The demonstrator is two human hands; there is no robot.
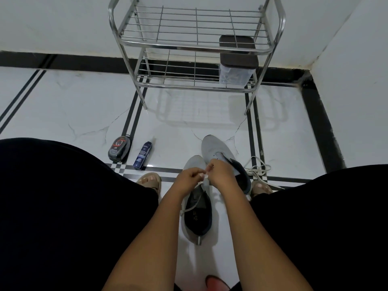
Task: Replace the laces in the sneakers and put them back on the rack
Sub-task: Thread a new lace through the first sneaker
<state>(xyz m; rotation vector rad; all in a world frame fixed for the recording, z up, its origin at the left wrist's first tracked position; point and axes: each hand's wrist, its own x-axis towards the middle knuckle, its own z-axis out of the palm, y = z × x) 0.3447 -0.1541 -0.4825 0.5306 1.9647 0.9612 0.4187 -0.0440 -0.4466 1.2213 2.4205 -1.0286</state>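
Between the person's knees, seen from the head camera, a grey sneaker (196,208) lies on the white tiled floor (84,114) with its toe pointing away. Both hands meet over its front part: the left hand (189,175) and the right hand (220,171) have their fingers curled, each pinching the white lace (194,203) close to the eyelets, fingertips nearly touching each other. One end of that lace trails down across the dark opening of the shoe. A second grey sneaker (218,152) sits just beyond and to the right, touching the first. Beside it on the right lies a loose lace (257,168) in a tangle. A metal rack (195,47) stands against the wall, a dark-lidded container (237,59) on its lower shelf. Left of the shoes lie a polish sponge (119,148) and a small bottle (142,155).
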